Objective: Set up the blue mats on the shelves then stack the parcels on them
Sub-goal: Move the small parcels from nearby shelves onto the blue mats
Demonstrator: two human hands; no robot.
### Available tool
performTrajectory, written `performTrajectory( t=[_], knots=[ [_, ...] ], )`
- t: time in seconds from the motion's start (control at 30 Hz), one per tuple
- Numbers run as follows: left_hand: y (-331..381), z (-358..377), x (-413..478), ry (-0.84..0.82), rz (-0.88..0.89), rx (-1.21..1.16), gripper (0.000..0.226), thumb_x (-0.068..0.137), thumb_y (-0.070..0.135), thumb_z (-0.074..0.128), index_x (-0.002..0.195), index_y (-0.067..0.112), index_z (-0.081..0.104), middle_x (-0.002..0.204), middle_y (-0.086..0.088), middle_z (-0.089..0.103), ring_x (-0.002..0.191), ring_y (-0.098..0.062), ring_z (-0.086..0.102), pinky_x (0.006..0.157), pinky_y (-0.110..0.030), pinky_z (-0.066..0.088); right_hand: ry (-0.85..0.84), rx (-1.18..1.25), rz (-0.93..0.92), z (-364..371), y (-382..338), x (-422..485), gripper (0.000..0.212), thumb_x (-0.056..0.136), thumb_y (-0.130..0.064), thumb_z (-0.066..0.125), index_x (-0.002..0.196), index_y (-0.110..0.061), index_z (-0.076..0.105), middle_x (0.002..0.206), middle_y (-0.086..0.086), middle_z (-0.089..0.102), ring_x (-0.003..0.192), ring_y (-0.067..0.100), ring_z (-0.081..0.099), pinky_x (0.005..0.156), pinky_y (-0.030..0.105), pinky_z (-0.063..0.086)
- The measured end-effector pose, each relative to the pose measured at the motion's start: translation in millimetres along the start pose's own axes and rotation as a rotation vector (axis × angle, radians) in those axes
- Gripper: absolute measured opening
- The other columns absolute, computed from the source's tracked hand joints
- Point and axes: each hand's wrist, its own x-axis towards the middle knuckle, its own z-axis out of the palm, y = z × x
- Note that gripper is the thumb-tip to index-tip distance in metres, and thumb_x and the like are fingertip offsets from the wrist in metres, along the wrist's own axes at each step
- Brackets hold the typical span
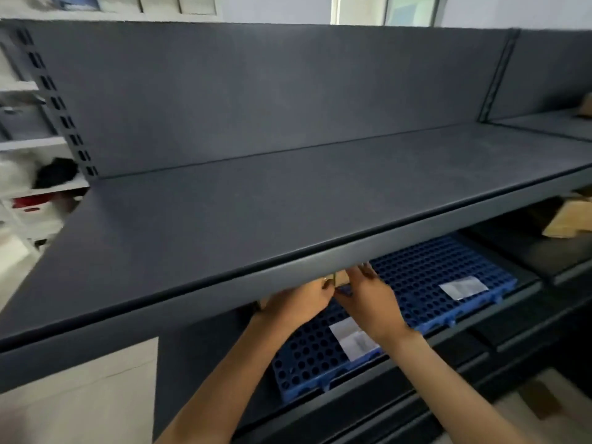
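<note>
Two blue perforated mats lie side by side on the second shelf, the left mat (307,357) and the right mat (429,270), each with a white label. Both my hands reach under the top shelf (256,203). My left hand (294,306) and my right hand (368,302) grip a small brown cardboard parcel (339,278) over the left mat. Most of the parcel is hidden by the top shelf's front edge.
The dark grey top shelf and its back panel (256,91) fill the view. Brown boxes (570,219) sit on the neighbouring shelf bay at the right. White shelving with items (38,174) stands at the left. Pale floor (80,395) shows below left.
</note>
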Motion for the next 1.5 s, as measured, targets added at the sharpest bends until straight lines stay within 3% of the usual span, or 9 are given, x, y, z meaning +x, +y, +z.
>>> performTrajectory(
  t=[0.07, 0.13, 0.33, 0.47, 0.63, 0.87, 1.17, 1.37, 1.5],
  knots=[
    [38, 22, 14, -0.064, 0.155, -0.142, 0.052, 0.093, 0.021, 0.057, 0.143, 0.020, 0.043, 0.140, -0.008, 0.054, 0.126, -0.024, 0.050, 0.102, -0.040, 0.046, 0.045, -0.060, 0.078, -24, 25, -20, 0.070, 0.089, -0.029, 0.065, 0.148, -0.024, 0.029, 0.148, 0.002, 0.043, 0.132, 0.028, 0.045, 0.061, 0.032, 0.044],
    [82, 45, 28, -0.154, 0.292, -0.253, 0.065, 0.094, 0.011, 0.053, 0.152, 0.021, 0.026, 0.158, 0.000, 0.029, 0.146, -0.016, 0.024, 0.117, -0.035, 0.027, 0.118, -0.113, 0.140, -57, 54, -40, 0.071, 0.086, -0.023, 0.068, 0.147, -0.021, 0.033, 0.151, 0.003, 0.041, 0.134, 0.028, 0.044, 0.079, 0.038, 0.052],
    [248, 120, 67, -0.169, 0.579, -0.429, 0.067, 0.092, 0.012, 0.057, 0.151, 0.021, 0.027, 0.158, 0.005, 0.028, 0.148, -0.007, 0.011, 0.120, -0.029, 0.015, 0.281, -0.288, 0.353, -185, 169, -114, 0.069, 0.081, -0.024, 0.074, 0.143, -0.021, 0.043, 0.144, 0.000, 0.050, 0.137, 0.015, 0.039, 0.109, 0.030, 0.032],
    [376, 165, 93, -0.140, 0.777, -0.374, 0.069, 0.092, 0.011, 0.055, 0.152, 0.026, 0.024, 0.158, 0.009, 0.027, 0.148, -0.006, 0.008, 0.119, -0.029, 0.012, 0.387, -0.391, 0.469, -272, 253, -165, 0.068, 0.083, -0.032, 0.072, 0.143, -0.028, 0.040, 0.145, -0.003, 0.048, 0.136, 0.008, 0.035, 0.103, 0.022, 0.027],
    [511, 208, 123, -0.094, 0.899, -0.366, 0.068, 0.090, 0.007, 0.055, 0.150, 0.027, 0.028, 0.157, 0.008, 0.030, 0.147, -0.006, 0.010, 0.118, -0.027, 0.012, 0.486, -0.430, 0.547, -354, 346, -206, 0.071, 0.079, -0.028, 0.075, 0.141, -0.025, 0.039, 0.140, 0.001, 0.053, 0.132, 0.021, 0.046, 0.098, 0.027, 0.037],
    [596, 227, 219, 0.023, 0.900, -0.225, 0.069, 0.089, 0.010, 0.056, 0.150, 0.027, 0.027, 0.156, 0.004, 0.032, 0.147, -0.012, 0.015, 0.117, -0.033, 0.012, 0.527, -0.306, 0.422, -428, 440, -165, 0.063, 0.085, -0.039, 0.062, 0.143, -0.028, 0.038, 0.139, -0.008, 0.053, 0.125, 0.007, 0.050, 0.098, 0.017, 0.037],
    [646, 237, 409, 0.155, 0.583, -0.072, 0.066, 0.091, 0.019, 0.058, 0.150, 0.024, 0.028, 0.156, 0.002, 0.033, 0.147, -0.019, 0.022, 0.116, -0.045, 0.027, 0.515, -0.152, 0.173, -467, 573, -13, 0.058, 0.090, -0.035, 0.063, 0.142, -0.027, 0.039, 0.141, -0.007, 0.051, 0.126, 0.006, 0.046, 0.097, 0.016, 0.032],
    [690, 264, 496, 0.119, 0.486, -0.145, 0.063, 0.090, 0.025, 0.059, 0.146, 0.022, 0.033, 0.148, -0.002, 0.044, 0.136, -0.022, 0.039, 0.103, -0.042, 0.042, 0.508, -0.120, 0.105, -523, 664, 66, 0.059, 0.089, -0.033, 0.064, 0.142, -0.027, 0.040, 0.141, -0.006, 0.051, 0.127, 0.005, 0.046, 0.099, 0.018, 0.034],
    [720, 289, 544, 0.095, 0.428, -0.070, 0.072, 0.088, 0.027, 0.061, 0.151, 0.022, 0.026, 0.155, -0.004, 0.034, 0.143, -0.023, 0.028, 0.111, -0.047, 0.036, 0.513, -0.077, 0.084, -554, 720, 105, 0.059, 0.087, -0.032, 0.066, 0.140, -0.026, 0.042, 0.139, -0.004, 0.052, 0.125, 0.007, 0.046, 0.095, 0.011, 0.029]
  ],
)
